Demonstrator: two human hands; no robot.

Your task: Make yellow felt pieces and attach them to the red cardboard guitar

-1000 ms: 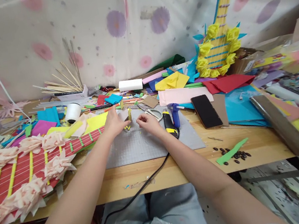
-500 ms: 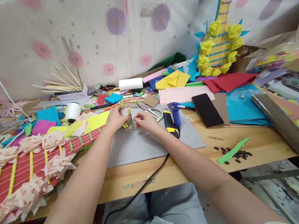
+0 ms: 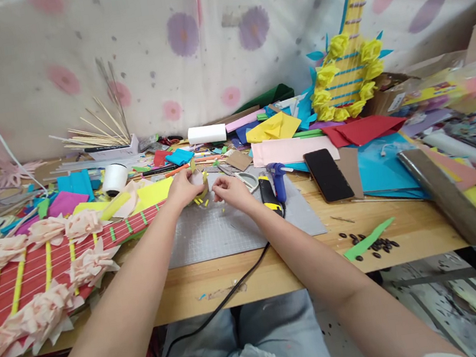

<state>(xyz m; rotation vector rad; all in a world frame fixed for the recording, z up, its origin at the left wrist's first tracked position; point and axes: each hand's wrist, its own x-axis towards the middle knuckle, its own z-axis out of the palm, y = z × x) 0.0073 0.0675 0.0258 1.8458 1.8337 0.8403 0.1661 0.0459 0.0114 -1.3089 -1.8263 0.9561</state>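
Glue gun (image 3: 278, 181), scissors (image 3: 248, 175) just beside right hand (image 3: 231, 191), fingertips pinched together, contents unclear; left hand (image 3: 182, 190) grips small yellow-edged piece (image 3: 197, 178).

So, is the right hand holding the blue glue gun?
No, the blue glue gun rests on the grey mat, apart from the right hand.

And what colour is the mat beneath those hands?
The mat is grey with gridlines; head view shows it best.
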